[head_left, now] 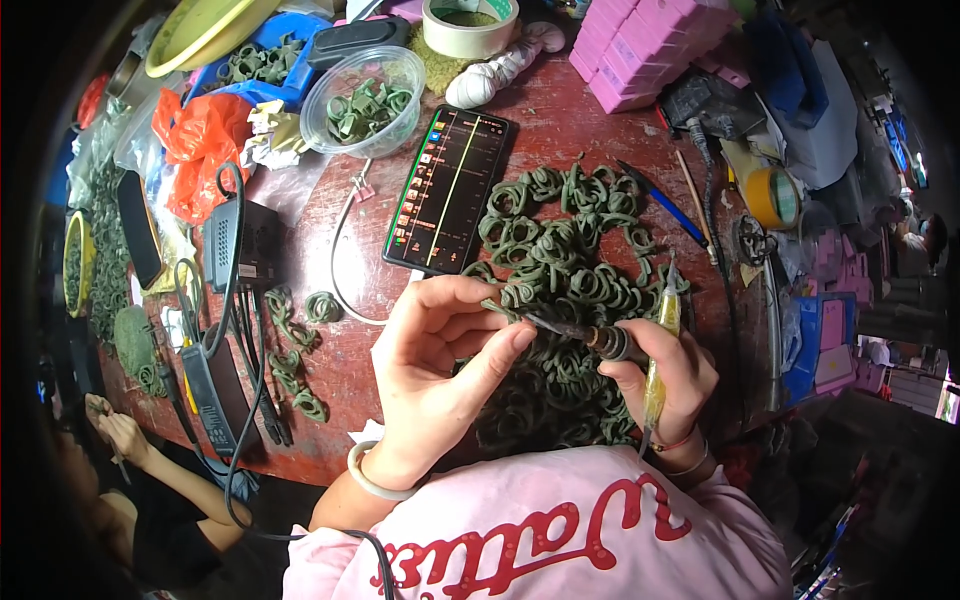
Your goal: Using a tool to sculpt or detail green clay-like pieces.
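Note:
My left hand pinches a small dark green ring between thumb and forefinger. My right hand grips a dark-handled tool whose thin tip points left and reaches the ring; whether it touches cannot be made out. A second, pen-like tool, wrapped in yellow with a metal tip, stands up between the fingers of that same hand, a cord at its lower end. Under and beyond both hands lies a heap of green rings, many joined in clusters.
Left of the heap lie a phone with a lit screen, a clear tub of green pieces, a grey box with cables, and loose rings. Pink blocks stand far right, near a blue pen. Another person's hand shows lower left.

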The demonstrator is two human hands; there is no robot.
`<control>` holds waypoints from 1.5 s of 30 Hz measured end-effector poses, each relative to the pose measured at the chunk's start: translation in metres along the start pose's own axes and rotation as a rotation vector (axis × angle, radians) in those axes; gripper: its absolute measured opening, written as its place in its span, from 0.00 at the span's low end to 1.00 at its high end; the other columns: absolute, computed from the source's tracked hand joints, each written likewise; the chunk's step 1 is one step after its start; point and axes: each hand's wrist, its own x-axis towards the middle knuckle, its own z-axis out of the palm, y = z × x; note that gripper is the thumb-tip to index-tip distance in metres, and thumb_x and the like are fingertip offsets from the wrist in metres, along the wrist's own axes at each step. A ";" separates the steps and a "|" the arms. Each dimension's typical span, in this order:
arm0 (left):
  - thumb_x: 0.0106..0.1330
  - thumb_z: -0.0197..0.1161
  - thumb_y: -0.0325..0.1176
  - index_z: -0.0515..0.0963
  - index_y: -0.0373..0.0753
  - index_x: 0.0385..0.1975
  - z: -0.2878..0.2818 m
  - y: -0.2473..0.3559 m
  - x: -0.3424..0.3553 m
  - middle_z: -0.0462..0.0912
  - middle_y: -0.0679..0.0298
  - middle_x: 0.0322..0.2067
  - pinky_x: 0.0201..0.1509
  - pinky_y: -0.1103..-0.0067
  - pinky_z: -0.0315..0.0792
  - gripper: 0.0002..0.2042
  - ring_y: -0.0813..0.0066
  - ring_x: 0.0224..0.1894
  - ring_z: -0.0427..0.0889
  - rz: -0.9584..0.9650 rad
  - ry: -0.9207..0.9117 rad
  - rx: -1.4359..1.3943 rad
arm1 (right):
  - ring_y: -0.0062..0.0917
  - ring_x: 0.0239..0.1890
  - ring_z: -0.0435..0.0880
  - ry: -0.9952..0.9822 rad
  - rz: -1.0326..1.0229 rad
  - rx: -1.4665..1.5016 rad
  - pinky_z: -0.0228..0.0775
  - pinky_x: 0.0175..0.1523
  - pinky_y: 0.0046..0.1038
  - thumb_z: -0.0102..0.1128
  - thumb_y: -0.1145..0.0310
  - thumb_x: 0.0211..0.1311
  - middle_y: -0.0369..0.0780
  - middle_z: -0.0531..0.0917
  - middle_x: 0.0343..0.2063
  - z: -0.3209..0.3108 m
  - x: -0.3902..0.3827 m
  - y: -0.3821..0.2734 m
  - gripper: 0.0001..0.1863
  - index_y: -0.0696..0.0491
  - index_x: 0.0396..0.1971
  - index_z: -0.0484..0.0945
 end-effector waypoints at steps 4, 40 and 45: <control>0.57 0.70 0.17 0.71 0.32 0.45 -0.001 -0.001 0.000 0.79 0.61 0.40 0.48 0.83 0.79 0.18 0.78 0.42 0.82 0.008 -0.012 -0.013 | 0.32 0.25 0.83 -0.004 0.000 -0.007 0.73 0.32 0.29 0.72 0.58 0.54 0.39 0.83 0.26 0.001 0.000 0.000 0.19 0.57 0.38 0.80; 0.57 0.69 0.17 0.71 0.29 0.45 0.001 -0.006 0.002 0.81 0.52 0.46 0.45 0.83 0.81 0.18 0.76 0.43 0.83 0.260 -0.029 0.181 | 0.32 0.25 0.82 -0.005 -0.011 -0.017 0.73 0.31 0.29 0.71 0.56 0.55 0.39 0.83 0.25 0.001 -0.001 -0.001 0.20 0.57 0.38 0.80; 0.57 0.70 0.17 0.71 0.29 0.45 0.002 -0.006 0.002 0.81 0.53 0.46 0.44 0.83 0.81 0.18 0.77 0.43 0.83 0.285 -0.026 0.195 | 0.32 0.25 0.82 -0.011 -0.004 -0.010 0.73 0.31 0.30 0.72 0.58 0.54 0.39 0.83 0.26 0.000 -0.001 0.000 0.19 0.57 0.38 0.80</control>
